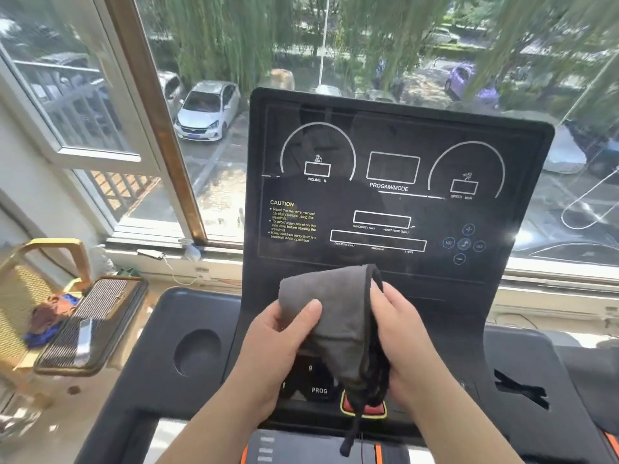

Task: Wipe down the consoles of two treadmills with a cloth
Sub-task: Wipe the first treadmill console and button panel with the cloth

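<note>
I hold the grey cloth (pixel 338 316) with both hands: left hand (pixel 281 339) and right hand (pixel 402 336) clench it before the console (pixel 395 195). The console reads "INCLINE %", "PROGAM/MODE", "CAUTION", "PROG".

Soft, matt grey cloth (pixel 335 316) — napped like microfibre — against the console (pixel 395 195)'s glossy, smooth black plastic.
</note>
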